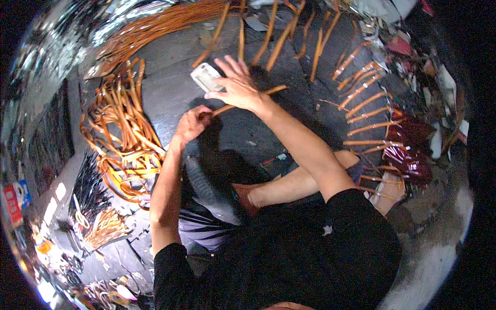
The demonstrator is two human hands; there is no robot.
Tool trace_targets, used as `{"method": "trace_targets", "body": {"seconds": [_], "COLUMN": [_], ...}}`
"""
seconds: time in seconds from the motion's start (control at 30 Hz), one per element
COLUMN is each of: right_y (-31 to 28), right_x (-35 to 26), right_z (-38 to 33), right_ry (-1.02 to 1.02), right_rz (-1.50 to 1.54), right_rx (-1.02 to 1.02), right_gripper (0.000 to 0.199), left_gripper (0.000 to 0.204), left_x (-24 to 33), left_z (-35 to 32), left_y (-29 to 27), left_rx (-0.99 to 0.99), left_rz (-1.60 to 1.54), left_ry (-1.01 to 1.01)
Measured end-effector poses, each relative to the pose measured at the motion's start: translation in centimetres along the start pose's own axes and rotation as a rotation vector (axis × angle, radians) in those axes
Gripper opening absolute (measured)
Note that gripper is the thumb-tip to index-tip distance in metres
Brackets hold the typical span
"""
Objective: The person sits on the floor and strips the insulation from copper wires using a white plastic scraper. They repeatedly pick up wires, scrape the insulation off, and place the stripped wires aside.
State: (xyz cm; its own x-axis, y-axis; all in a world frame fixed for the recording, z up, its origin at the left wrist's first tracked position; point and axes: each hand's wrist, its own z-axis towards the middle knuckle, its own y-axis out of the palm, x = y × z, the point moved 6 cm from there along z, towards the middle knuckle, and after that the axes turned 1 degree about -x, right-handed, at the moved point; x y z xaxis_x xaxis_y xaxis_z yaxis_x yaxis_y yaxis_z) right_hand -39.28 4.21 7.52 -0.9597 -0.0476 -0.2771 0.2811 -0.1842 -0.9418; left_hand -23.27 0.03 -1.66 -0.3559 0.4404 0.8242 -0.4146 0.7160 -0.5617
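Note:
My left hand is closed, its fingertips pinching the near end of a narrow orange-brown strip. The strip slants away to the right over the dark floor, passes beneath my right wrist and shows its far end beyond it. My right hand is above the strip with fingers stretched and spread, the thumb pointing left. Next to its thumb and forefinger is a flat, whitish, rounded rectangular thing, and I cannot tell whether the fingers touch it. Its exact kind does not show.
A tangled heap of orange-brown strips lies at the left. A long bundle stretches along the far side. Separate strips fan out in an arc at the right, beside dark red shiny sheeting. Dark thin strands lie lower left.

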Motion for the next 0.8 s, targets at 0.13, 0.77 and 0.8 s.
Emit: {"method": "trace_targets", "body": {"seconds": [0.13,0.77,0.8], "right_y": [0.1,4.1,6.6], "right_x": [1.9,4.2,2.8], "right_z": [-1.7,-14.3,-13.2], "right_ry": [-0.041,0.807,0.637], "right_rz": [0.114,0.686,0.47], "right_rx": [0.212,-0.396,-0.375], "right_gripper": [0.033,0.057,0.061], "left_gripper": [0.023,0.019,0.019], "left_x": [0.6,-2.2,-3.2], "left_z": [0.1,-1.4,-1.3], "left_y": [0.0,-0.7,-0.6], "left_rx": [-0.022,-0.211,-0.203], "left_rz": [-0.041,-0.648,-0.478], "left_ry": [0.018,-0.15,-0.287]}}
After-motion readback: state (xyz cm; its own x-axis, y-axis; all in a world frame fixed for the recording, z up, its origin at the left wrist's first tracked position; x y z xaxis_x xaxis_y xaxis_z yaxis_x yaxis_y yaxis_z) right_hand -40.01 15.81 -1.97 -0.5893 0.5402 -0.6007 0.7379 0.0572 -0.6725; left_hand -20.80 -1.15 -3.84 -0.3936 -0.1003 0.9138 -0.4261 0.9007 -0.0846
